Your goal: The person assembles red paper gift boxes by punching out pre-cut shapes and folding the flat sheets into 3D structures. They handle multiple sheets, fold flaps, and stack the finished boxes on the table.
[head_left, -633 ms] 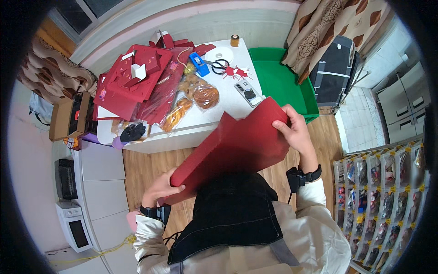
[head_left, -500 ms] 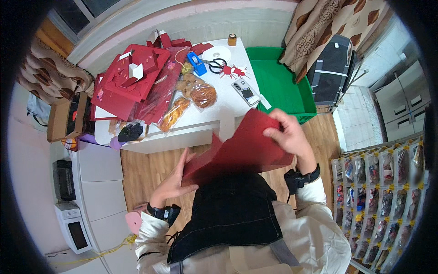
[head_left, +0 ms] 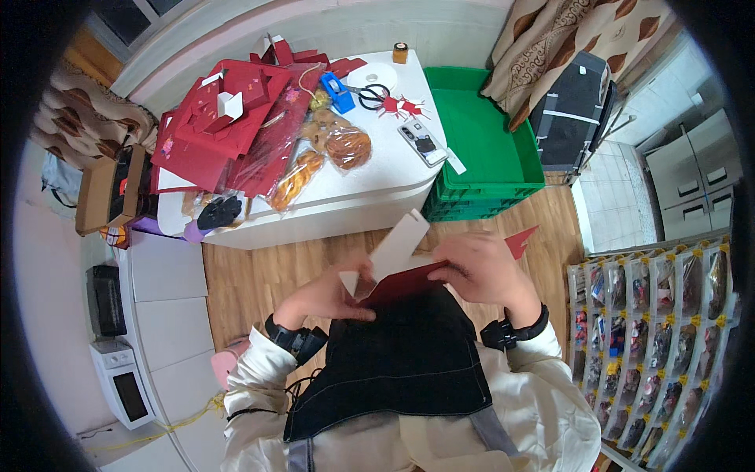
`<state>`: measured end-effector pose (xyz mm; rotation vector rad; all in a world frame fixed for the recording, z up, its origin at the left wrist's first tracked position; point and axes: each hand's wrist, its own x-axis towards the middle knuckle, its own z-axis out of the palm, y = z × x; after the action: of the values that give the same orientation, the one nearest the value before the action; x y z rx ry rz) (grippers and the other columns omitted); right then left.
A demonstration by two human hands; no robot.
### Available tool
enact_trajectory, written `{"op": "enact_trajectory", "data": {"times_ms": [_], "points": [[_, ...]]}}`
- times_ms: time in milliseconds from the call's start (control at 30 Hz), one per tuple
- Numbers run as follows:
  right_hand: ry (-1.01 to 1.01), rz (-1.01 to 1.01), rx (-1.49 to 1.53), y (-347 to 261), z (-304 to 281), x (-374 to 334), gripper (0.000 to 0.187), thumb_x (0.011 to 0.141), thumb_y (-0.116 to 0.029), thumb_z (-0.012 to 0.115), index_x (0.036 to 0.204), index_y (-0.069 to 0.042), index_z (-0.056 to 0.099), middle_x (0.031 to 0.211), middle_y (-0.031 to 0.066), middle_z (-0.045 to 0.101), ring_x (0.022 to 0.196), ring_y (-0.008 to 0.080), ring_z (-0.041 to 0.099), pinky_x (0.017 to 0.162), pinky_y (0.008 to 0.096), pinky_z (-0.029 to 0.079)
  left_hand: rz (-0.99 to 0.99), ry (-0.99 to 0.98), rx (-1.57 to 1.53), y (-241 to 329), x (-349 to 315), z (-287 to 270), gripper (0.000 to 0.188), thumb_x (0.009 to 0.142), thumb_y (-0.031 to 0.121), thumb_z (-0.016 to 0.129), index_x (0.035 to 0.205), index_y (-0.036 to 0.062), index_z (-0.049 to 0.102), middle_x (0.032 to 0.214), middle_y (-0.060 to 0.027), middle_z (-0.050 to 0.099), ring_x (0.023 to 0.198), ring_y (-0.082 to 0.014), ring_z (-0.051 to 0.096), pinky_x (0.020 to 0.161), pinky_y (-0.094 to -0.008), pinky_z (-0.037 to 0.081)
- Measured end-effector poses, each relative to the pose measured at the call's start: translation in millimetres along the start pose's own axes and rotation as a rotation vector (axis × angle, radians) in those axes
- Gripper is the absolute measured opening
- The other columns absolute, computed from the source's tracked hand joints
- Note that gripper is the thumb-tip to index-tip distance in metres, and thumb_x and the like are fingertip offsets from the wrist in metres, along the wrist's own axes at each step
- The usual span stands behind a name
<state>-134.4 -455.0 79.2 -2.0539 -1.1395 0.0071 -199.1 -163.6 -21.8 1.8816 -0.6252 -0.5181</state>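
Observation:
A red cardboard box blank [head_left: 405,283] with a white inner side is held in front of my black apron [head_left: 393,346]. One white flap stands up from it between my hands. My left hand [head_left: 334,289] grips the left end, fingers behind and thumb on the near side. Over the top edge on the right curls my right hand [head_left: 478,266], its thumb against the red face. A pointed red corner sticks out beyond that hand. My palms hide part of the cardboard.
On the white table [head_left: 393,177] ahead lie stacked red cardboard pieces [head_left: 212,145], bagged bread [head_left: 348,148], scissors [head_left: 373,96], a blue tape dispenser [head_left: 338,93] and a phone [head_left: 422,141]. Green crates [head_left: 484,185] stand right of it. A pocketed rack [head_left: 649,338] is at the right.
The cardboard has been tipped and lowered toward me, so its white inside and raised flap show. My right hand has moved down and slightly left; my left hand has shifted a little right.

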Motion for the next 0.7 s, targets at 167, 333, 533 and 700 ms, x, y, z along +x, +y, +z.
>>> {"op": "enact_trajectory", "data": {"times_ms": [167,333,533,700], "points": [[0.08,0.146,-0.107,-2.1,-3.3,-11.4,0.019,0.077,-0.009,0.072,0.09,-0.005,0.06,0.081,0.0132,0.062,0.072,0.0347,0.063,0.058,0.0412,0.049,-0.058,0.85,0.421,8.5,2.5,20.4,0.097,0.052,0.026,0.097,0.126,0.0087,0.037,0.118,-0.0156,0.039,0.113,-0.0309,0.043,0.093,-0.0372,0.041],[0.082,0.232,-0.099,17.2,11.7,5.7,0.018,0.084,-0.015,0.067,0.097,-0.003,0.061,0.085,0.0157,0.064,0.075,0.038,0.062,0.062,0.0449,0.049,-0.304,1.013,0.816,15.7,3.1,20.7,0.093,0.05,0.035,0.095,0.124,0.0086,0.045,0.114,-0.0141,0.041,0.107,-0.0314,0.042,0.092,-0.0411,0.035],[-0.316,0.514,0.441,97.8,86.7,29.2,0.025,0.096,-0.024,0.054,0.105,-0.002,0.063,0.092,0.0098,0.069,0.079,0.028,0.065,0.074,0.0393,0.05,-0.399,0.718,1.207,27.5,-12.5,3.2,0.076,0.065,0.048,0.082,0.124,0.0084,0.055,0.116,-0.0127,0.05,0.109,-0.0319,0.046,0.094,-0.0434,0.035],[-0.554,0.94,1.124,126.3,115.8,26.6,0.02,0.098,-0.02,0.053,0.105,-0.006,0.065,0.101,-0.0011,0.068,0.084,0.011,0.062,0.074,0.0261,0.05,0.103,0.301,1.102,52.6,20.3,10.9,0.078,0.067,0.043,0.079,0.132,0.0107,0.051,0.132,-0.0135,0.051,0.123,-0.0295,0.047,0.103,-0.0459,0.037]]}}
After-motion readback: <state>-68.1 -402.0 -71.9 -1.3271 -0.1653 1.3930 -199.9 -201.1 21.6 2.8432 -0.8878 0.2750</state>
